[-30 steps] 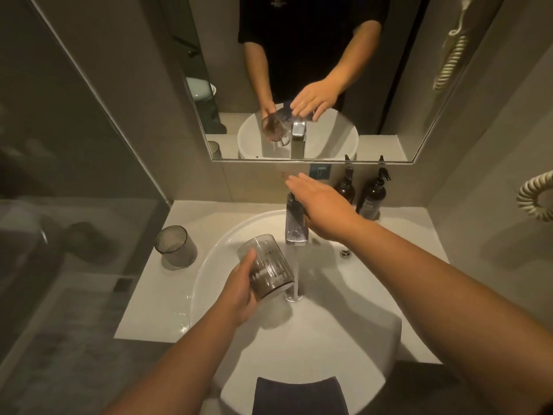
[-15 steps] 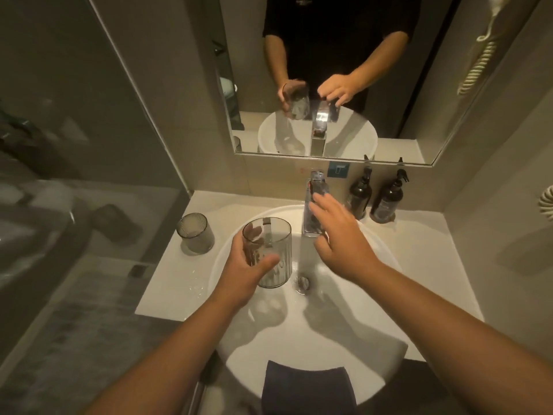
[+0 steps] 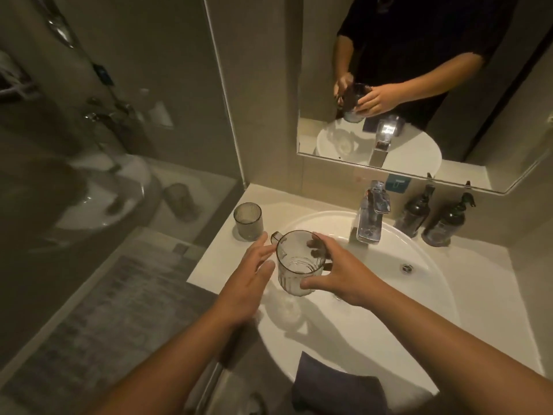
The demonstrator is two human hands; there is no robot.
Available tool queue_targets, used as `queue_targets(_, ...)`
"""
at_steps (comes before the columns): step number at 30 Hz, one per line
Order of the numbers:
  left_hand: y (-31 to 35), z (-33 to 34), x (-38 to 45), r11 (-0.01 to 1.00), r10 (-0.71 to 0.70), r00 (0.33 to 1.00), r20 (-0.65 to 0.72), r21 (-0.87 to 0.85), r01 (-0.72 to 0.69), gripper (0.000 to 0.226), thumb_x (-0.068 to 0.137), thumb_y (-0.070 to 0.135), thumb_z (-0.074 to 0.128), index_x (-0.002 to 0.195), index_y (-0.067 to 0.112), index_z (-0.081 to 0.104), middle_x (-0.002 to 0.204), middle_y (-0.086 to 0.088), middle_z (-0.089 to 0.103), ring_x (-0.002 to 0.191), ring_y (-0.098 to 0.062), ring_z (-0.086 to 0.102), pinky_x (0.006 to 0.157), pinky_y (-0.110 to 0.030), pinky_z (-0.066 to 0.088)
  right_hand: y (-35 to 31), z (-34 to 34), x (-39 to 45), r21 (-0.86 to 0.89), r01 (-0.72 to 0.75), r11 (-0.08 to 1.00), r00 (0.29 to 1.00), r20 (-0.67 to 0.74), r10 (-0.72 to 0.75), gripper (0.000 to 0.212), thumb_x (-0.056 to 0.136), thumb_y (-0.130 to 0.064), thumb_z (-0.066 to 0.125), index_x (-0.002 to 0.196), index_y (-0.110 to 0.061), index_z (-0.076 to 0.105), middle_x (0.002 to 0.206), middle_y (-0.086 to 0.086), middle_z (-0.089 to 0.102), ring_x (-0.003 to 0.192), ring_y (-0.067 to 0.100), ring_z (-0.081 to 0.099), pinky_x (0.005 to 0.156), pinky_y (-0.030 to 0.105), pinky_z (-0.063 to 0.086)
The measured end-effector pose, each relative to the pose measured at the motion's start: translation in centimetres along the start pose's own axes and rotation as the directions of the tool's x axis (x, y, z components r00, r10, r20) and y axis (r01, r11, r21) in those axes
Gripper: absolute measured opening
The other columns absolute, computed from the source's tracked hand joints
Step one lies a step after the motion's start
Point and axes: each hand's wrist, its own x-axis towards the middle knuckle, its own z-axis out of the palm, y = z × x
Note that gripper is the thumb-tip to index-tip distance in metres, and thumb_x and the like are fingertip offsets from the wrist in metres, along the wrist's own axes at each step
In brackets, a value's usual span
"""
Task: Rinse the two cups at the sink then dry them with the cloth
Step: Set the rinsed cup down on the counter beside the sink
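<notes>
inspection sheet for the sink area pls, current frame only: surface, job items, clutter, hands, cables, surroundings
Surface: pale counter with a round white basin set in it; no water seen running from the faucet.
Job's things: ribbed cup with handle held upright over the basin's left side; second cup upright on the counter, apart; dark cloth draped over the basin's near rim.
Clutter: two dark pump bottles behind the basin.
Hands: right hand grips the held cup; left hand open beside it, fingers at the handle.
Cables: nothing seen.
Surroundings: mirror above, glass partition to the left.

Both hands (image 3: pixel 338 272) on cup (image 3: pixel 299 263), over sink (image 3: pixel 419 295)
</notes>
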Motion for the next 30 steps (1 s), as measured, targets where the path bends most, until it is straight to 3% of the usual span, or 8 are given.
queue_targets(3,-0.6,-2.4,-0.7,0.999,0.017,0.995,-0.095,0.045,-0.012,0.018,0.100,0.023,0.055,0.103,0.041,0.056,0.150,0.021,0.029,0.125,0.032,0.025,0.100,-0.004,0.033,-0.8,1.5,1.3,-0.059,0.027,0.998,0.995,0.099,-0.021,0.082,0.066,-0.020,0.088,0.128,-0.036,0.038,0.123,-0.020,0.051,0.117,0.006,0.052,0.101,0.025,0.045)
queue_targets(7,-1.4,-6.5,-0.2,0.971,-0.132,0.986,-0.106,-0.215,0.107,0.024,0.092,0.012,0.067,0.106,0.025,0.051,0.132,0.012,0.052,0.133,-0.013,0.049,0.099,-0.022,0.048,-2.6,3.3,4.0,-0.054,0.062,0.997,0.975,0.215,-0.049,0.081,0.070,-0.019,0.085,0.133,-0.032,0.036,0.134,-0.010,0.050,0.124,0.007,0.049,0.105,0.024,0.043)
queue_targets(9,-2.3,-9.3,0.3,0.964,-0.178,0.984,-0.025,-0.204,0.170,0.054,0.083,0.022,0.077,0.126,0.025,0.043,0.129,0.007,0.055,0.127,-0.015,0.054,0.097,-0.021,0.047,-3.6,4.3,5.8,-0.044,0.057,0.997,0.960,0.275,-0.043,0.078,0.072,-0.013,0.083,0.133,-0.030,0.038,0.133,-0.011,0.051,0.124,0.007,0.050,0.103,0.020,0.042)
queue_targets(11,-3.8,-11.8,1.1,0.978,-0.203,0.978,0.044,-0.038,0.204,0.078,0.067,0.048,0.077,0.135,0.029,0.044,0.126,0.006,0.060,0.120,-0.007,0.057,0.101,-0.026,0.047,-4.4,5.4,7.7,-0.045,0.050,0.998,0.945,0.324,-0.032,0.078,0.072,-0.011,0.082,0.136,-0.027,0.039,0.134,-0.008,0.052,0.125,0.007,0.051,0.105,0.025,0.042)
queue_targets(14,-5.9,-14.2,2.1,0.967,-0.222,0.974,0.036,0.137,0.215,0.057,0.063,0.055,0.076,0.111,0.025,0.063,0.109,0.004,0.067,0.099,-0.004,0.061,0.093,-0.032,0.050,-4.7,7.3,10.5,-0.110,0.066,0.992,0.930,0.368,-0.021,0.086,0.069,-0.021,0.084,0.140,-0.027,0.036,0.137,-0.005,0.051,0.127,0.011,0.050,0.109,0.037,0.041)
queue_targets(17,-7.9,-14.9,3.0,0.961,-0.223,0.975,0.001,0.166,0.220,0.031,0.076,0.033,0.082,0.090,0.019,0.058,0.090,0.000,0.062,0.080,-0.009,0.053,0.078,-0.027,0.044,-4.2,9.1,12.8,-0.237,0.083,0.968,0.929,0.369,0.011,0.093,0.065,-0.028,0.079,0.143,-0.032,0.029,0.140,-0.004,0.046,0.128,0.012,0.047,0.109,0.037,0.041)
queue_targets(20,-9.6,-14.5,3.7,0.958,-0.262,0.965,-0.005,0.116,0.261,0.029,0.084,0.026,0.077,0.077,0.022,0.049,0.072,0.008,0.051,0.066,-0.007,0.045,0.062,-0.021,0.038,-3.3,10.6,14.4,-0.311,0.049,0.949,0.942,0.331,0.059,0.097,0.069,-0.021,0.078,0.148,-0.029,0.022,0.145,0.000,0.042,0.126,0.014,0.048,0.108,0.033,0.040)
queue_targets(30,-14.4,-12.2,5.0,0.947,-0.302,0.953,0.014,0.122,0.299,0.035,0.103,0.025,0.048,0.069,0.019,0.052,0.068,0.004,0.053,0.062,-0.005,0.047,0.060,-0.023,0.040,-0.2,13.0,15.4,-0.507,0.024,0.862,0.978,0.190,0.084,0.107,0.071,-0.030,0.083,0.153,-0.020,0.014,0.149,0.009,0.040,0.129,0.024,0.048,0.103,0.030,0.039)
